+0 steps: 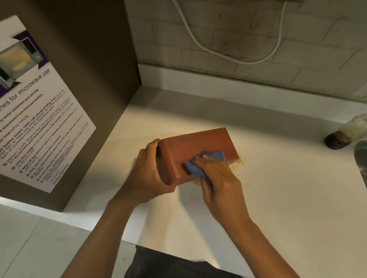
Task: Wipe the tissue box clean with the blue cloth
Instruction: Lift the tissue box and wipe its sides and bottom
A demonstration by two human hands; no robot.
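A reddish-brown tissue box (196, 145) is tilted up off the white counter (284, 197), its broad plain face turned toward me. My left hand (147, 177) grips the box's left end, thumb on top and fingers underneath. My right hand (218, 179) presses a crumpled blue cloth (202, 164) against the lower right part of that face. The cloth is partly hidden under my fingers. No opening of the box shows from here.
A yellowish stain (239, 160) marks the counter just under the box's right end. A brown panel with a microwave-guidelines poster (32, 115) stands at left. A steel sink rim (366, 159) and a grimy bottle (348, 133) lie at right. A white cable (227, 54) hangs on the brick wall.
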